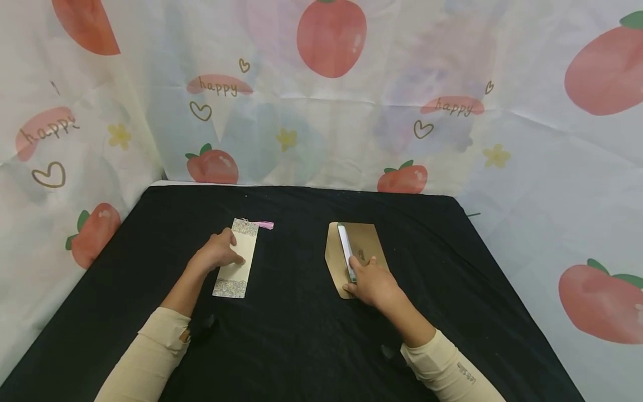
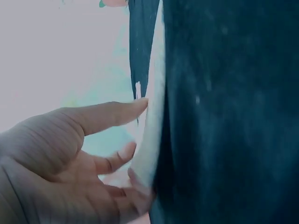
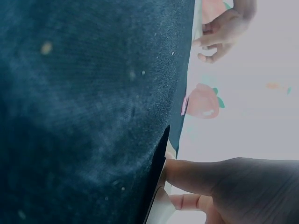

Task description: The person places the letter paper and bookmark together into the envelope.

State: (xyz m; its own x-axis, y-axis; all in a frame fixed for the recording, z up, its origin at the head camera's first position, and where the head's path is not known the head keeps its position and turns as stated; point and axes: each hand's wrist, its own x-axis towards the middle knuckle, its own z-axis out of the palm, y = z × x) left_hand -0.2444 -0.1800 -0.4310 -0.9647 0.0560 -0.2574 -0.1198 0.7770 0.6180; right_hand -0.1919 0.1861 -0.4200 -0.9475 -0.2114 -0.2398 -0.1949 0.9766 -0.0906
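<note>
On the left of the black cloth lies a long cream bookmark (image 1: 243, 248) with patterned ends and a pink tassel (image 1: 265, 225). My left hand (image 1: 219, 249) rests on it, thumb and fingers spread. In the left wrist view the bookmark (image 2: 156, 116) appears nearly edge-on, touched by the thumb. On the right lies a brown envelope (image 1: 363, 239) with a slim white strip (image 1: 344, 245), greenish at its ends, along its flap side. My right hand (image 1: 374, 282) pinches around the strip's near end, thumb on the flap. Its grip is partly hidden in the right wrist view.
Black cloth (image 1: 296, 335) covers the table and lies bare between bookmark and envelope. Behind and to the sides hangs a pale curtain (image 1: 321, 134) printed with peaches, hearts and "happy".
</note>
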